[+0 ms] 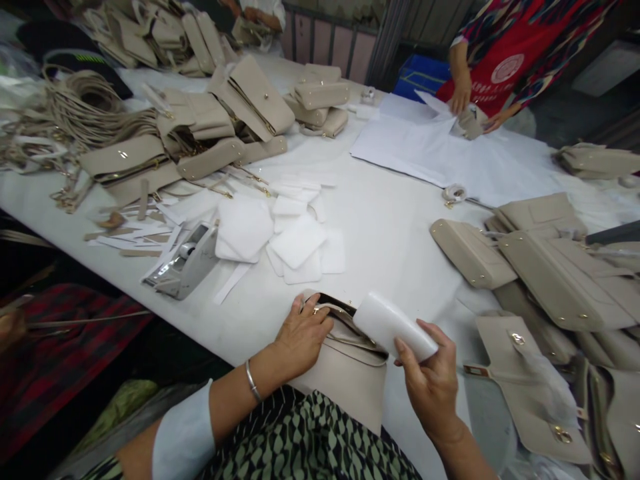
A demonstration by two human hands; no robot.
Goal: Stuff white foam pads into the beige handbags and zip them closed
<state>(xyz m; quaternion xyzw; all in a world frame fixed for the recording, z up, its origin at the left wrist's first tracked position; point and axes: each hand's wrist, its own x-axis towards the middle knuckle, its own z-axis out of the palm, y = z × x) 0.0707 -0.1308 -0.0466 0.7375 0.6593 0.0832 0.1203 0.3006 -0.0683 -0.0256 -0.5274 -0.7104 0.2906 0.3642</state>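
Observation:
A beige handbag (350, 373) lies at the table's front edge with its mouth open and its flap hanging toward me. My left hand (303, 333) has its fingers hooked over the bag's rim, gripping it at the left end. In my right hand (433, 377) is a folded white foam sheet (393, 327), pinched between thumb and fingers. The sheet's left end sits at the right part of the bag's opening. Just beyond the bag lie stacks of white foam sheets (300, 240).
Left of the foam stand a grey tape dispenser (183, 260) and paper strips (133, 233). Beige bags (200, 120) and coiled straps (83, 107) fill the back left. More bags (555, 280) are piled at right. Across the table, a person in a red apron (510, 60) handles a bag over white paper (400, 140).

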